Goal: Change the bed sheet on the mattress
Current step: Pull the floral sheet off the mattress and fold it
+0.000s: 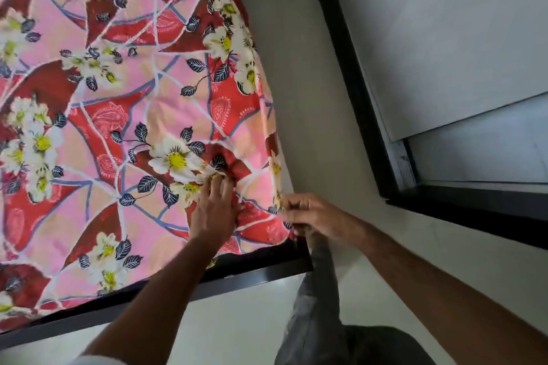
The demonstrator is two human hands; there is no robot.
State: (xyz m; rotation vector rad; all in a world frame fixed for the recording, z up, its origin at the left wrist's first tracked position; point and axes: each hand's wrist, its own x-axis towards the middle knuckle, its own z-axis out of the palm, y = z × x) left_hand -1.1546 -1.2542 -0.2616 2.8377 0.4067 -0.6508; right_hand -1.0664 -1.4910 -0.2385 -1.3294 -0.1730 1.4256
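A floral bed sheet (pixel 118 115) in pink and red covers the mattress top. At its near corner, the left hand (pixel 215 210) presses down, fingers bunching a fold of cloth. Just beside it, the right hand (pixel 311 215) pinches the sheet's hanging edge with curled fingers. The step appears to be fitting this corner; next, likely tuck the edge under, toward the dark bed frame (pixel 252 278).

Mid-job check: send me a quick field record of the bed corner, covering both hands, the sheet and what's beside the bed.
sheet: floral bed sheet spread over the mattress top
left hand: fingers bunch the sheet near the corner
right hand: pinches the sheet's edge at the wall-side corner
bed frame: dark, exposed along the near edge
beside bed: wall, black-framed window
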